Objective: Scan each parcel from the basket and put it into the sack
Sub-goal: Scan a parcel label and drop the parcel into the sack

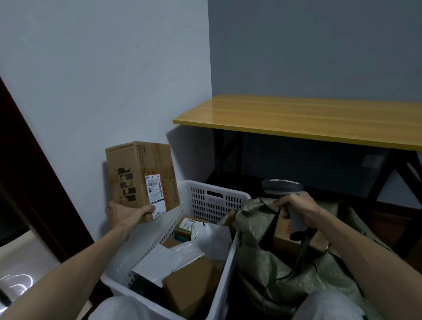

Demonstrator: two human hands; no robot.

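Left hand (125, 215) grips the box (142, 179) by its bottom corner; right hand (295, 208) clutches the scanner (282, 188), aimed away, so the label (155, 195) may misread or the box tip

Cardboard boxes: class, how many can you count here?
4. A tall box in the left hand; a plain box and a labelled box in the basket; a printed box in the sack. Plastic mailers may hide more.
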